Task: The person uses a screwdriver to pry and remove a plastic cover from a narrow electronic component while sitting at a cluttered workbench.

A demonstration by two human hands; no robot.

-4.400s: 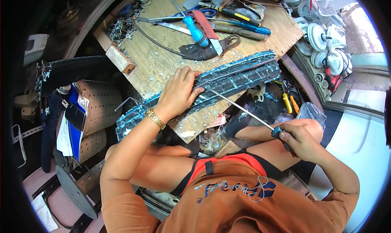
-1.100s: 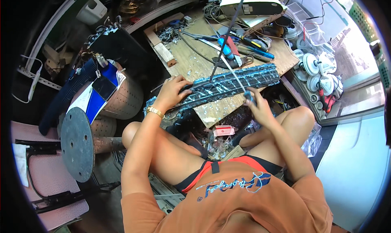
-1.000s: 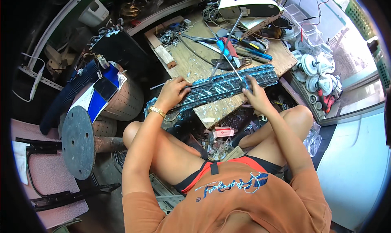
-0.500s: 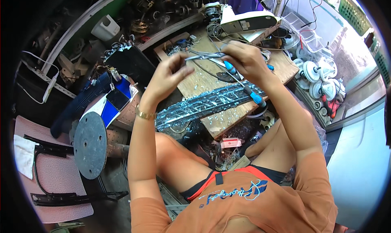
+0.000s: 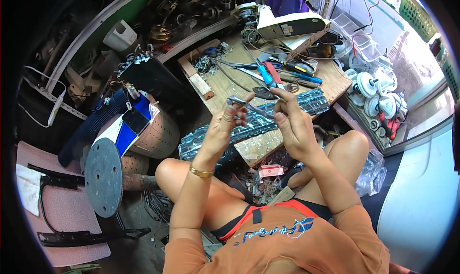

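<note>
We see both hands raised over the surface (image 5: 258, 148), just above the picture's middle. The left hand (image 5: 226, 125) has its forearm pointing toward 1 o'clock, a gold-coloured watch (image 5: 201, 172) at the wrist; its fingers curl inward and pinch a curved grey strip (image 5: 256, 109). The right hand (image 5: 293, 130) comes in with its forearm toward 11 o'clock, fingers extended and partly apart. The strip's 4 o'clock end reaches its thumb, though we cannot tell whether that hand grips it firmly.

So the strip spans the gap between our hands, raised in front of a long dark ribbed block (image 5: 258, 126). That block lies slantwise on the surface, running from 8 o'clock up to 2 o'clock, its face flecked with shiny blue-silver bits.

At 1 o'clock, beyond the hands, we find a blue-handled screwdriver (image 5: 265, 75) and a yellow-and-black cutter (image 5: 301, 68). White pulleys (image 5: 366, 84) cluster farther out at 2 o'clock. Below the surface, toward 5 o'clock, sits a red-and-white box (image 5: 271, 170).
</note>
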